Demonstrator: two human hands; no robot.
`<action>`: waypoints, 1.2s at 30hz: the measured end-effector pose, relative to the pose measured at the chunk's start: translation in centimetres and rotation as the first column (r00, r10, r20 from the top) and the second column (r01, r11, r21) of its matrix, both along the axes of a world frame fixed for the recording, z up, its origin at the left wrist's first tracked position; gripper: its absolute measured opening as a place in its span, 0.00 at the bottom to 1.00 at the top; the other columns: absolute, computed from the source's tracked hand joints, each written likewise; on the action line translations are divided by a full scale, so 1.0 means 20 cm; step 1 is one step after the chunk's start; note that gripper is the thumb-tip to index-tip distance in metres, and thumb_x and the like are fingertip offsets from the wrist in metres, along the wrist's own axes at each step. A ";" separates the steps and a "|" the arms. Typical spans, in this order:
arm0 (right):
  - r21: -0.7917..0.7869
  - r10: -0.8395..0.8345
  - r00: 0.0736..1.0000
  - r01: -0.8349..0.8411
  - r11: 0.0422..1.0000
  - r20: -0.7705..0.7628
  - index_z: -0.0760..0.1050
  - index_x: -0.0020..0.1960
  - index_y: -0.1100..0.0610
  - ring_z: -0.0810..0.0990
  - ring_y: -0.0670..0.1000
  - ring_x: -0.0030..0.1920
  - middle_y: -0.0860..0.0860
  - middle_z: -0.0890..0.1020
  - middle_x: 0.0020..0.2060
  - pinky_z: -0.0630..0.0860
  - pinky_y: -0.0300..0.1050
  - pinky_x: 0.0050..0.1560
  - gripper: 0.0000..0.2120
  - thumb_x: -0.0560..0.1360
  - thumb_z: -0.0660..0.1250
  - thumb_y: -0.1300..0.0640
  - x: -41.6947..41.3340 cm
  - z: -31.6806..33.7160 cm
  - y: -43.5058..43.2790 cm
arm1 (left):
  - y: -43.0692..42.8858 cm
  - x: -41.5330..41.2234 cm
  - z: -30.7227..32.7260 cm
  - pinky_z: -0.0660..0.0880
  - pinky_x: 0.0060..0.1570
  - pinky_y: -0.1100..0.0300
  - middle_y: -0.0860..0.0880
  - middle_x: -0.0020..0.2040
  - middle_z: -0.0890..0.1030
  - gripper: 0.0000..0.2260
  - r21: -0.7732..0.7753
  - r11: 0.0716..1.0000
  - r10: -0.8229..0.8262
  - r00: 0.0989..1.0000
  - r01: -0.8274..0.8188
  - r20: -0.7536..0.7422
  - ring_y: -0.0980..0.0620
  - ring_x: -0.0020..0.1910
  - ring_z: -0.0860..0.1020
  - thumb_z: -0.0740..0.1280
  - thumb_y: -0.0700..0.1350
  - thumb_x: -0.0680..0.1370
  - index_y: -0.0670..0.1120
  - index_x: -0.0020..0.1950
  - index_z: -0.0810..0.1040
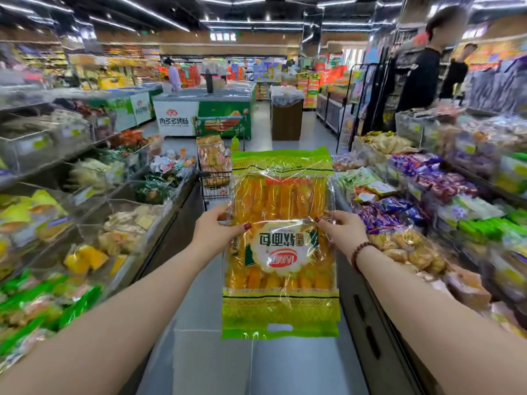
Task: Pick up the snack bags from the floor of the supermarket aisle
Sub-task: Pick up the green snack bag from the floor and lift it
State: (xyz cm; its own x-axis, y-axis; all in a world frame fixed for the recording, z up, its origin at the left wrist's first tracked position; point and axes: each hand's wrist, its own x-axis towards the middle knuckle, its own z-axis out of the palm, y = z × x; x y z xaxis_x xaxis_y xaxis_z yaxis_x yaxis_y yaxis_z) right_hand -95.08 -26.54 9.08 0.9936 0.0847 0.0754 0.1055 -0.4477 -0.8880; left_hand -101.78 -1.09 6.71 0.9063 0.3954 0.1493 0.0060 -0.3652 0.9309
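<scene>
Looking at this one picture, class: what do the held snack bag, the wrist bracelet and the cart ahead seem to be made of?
The snack bag looks like thin glossy plastic film, partly clear; it wrinkles and glints. The bracelet is round dark-red beads, perhaps wood or stone. The cart is probably metal wire: thin dark bars form its basket.

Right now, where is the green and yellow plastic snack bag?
Centre of the head view: the snack bag is held between the left hand and right hand, in front of the wire cart.
</scene>
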 end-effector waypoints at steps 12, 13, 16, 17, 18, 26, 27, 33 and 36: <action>0.090 0.104 0.994 -0.102 0.991 -0.027 0.73 0.66 0.63 0.77 0.52 0.43 0.55 0.79 0.45 0.78 0.49 0.49 0.23 0.74 0.70 0.54 1.57 0.03 0.31 | 0.30 1.47 0.04 0.76 0.60 0.46 0.52 0.63 0.79 0.45 0.044 0.995 0.090 0.995 -0.088 -0.035 0.49 0.60 0.78 0.75 0.67 0.53 0.53 0.68 0.73; 0.096 0.108 0.994 -0.105 0.990 -0.031 0.73 0.66 0.63 0.76 0.51 0.42 0.54 0.79 0.44 0.77 0.47 0.47 0.23 0.74 0.69 0.55 1.68 0.02 0.34 | 0.32 1.57 0.04 0.75 0.61 0.46 0.52 0.64 0.78 0.46 0.042 0.995 0.093 0.995 -0.091 -0.040 0.50 0.60 0.77 0.75 0.68 0.52 0.54 0.68 0.73; 0.099 0.119 0.991 -0.113 0.989 -0.055 0.77 0.60 0.62 0.78 0.52 0.43 0.58 0.82 0.46 0.79 0.48 0.43 0.16 0.74 0.69 0.55 2.01 0.00 0.44 | 0.39 1.85 0.06 0.79 0.55 0.53 0.52 0.62 0.79 0.37 0.032 0.994 0.102 0.994 -0.100 -0.049 0.51 0.56 0.79 0.78 0.59 0.61 0.51 0.67 0.74; 0.101 0.123 0.991 -0.117 0.988 -0.058 0.78 0.58 0.61 0.79 0.54 0.44 0.58 0.83 0.47 0.80 0.53 0.47 0.15 0.74 0.70 0.55 2.12 -0.02 0.48 | 0.41 1.95 0.06 0.79 0.53 0.56 0.52 0.60 0.79 0.31 0.028 0.995 0.100 0.994 -0.099 -0.048 0.51 0.55 0.79 0.78 0.52 0.66 0.49 0.67 0.74; 0.096 0.122 0.991 -0.116 0.989 -0.059 0.78 0.59 0.61 0.80 0.55 0.46 0.57 0.83 0.47 0.80 0.57 0.51 0.16 0.74 0.70 0.54 2.23 -0.03 0.52 | 0.45 2.05 0.06 0.78 0.55 0.54 0.51 0.59 0.79 0.28 0.019 0.995 0.095 0.994 -0.095 -0.045 0.50 0.56 0.79 0.77 0.47 0.68 0.48 0.67 0.74; 0.081 0.100 0.994 -0.096 0.992 -0.045 0.77 0.59 0.61 0.82 0.58 0.48 0.52 0.81 0.42 0.80 0.61 0.51 0.15 0.74 0.70 0.56 3.13 -0.08 0.94 | 0.83 2.98 -0.02 0.63 0.69 0.47 0.46 0.72 0.69 0.33 0.059 0.990 0.134 0.989 -0.130 -0.055 0.45 0.70 0.67 0.75 0.44 0.71 0.46 0.73 0.66; 0.081 0.092 0.995 -0.088 0.993 -0.048 0.77 0.58 0.60 0.82 0.58 0.48 0.54 0.82 0.43 0.80 0.61 0.51 0.15 0.74 0.70 0.56 3.25 -0.09 0.99 | 0.89 3.09 -0.02 0.64 0.69 0.45 0.46 0.71 0.70 0.33 0.064 0.990 0.131 0.989 -0.127 -0.067 0.44 0.70 0.68 0.75 0.45 0.71 0.46 0.73 0.66; 0.062 0.095 0.992 -0.090 0.994 -0.082 0.76 0.61 0.61 0.78 0.55 0.43 0.53 0.79 0.40 0.79 0.60 0.52 0.18 0.74 0.70 0.54 3.89 -0.13 1.23 | 1.09 3.69 -0.03 0.63 0.70 0.42 0.46 0.71 0.70 0.34 0.036 0.984 0.177 0.978 -0.174 -0.108 0.44 0.70 0.68 0.75 0.45 0.70 0.48 0.73 0.66; 0.071 0.116 0.987 -0.109 0.991 -0.111 0.76 0.62 0.61 0.78 0.54 0.43 0.54 0.80 0.42 0.80 0.59 0.52 0.19 0.74 0.70 0.55 4.20 -0.17 1.35 | 1.18 3.95 -0.08 0.60 0.72 0.43 0.47 0.73 0.68 0.34 0.002 0.978 0.206 0.972 -0.207 -0.112 0.45 0.72 0.65 0.75 0.44 0.71 0.48 0.74 0.66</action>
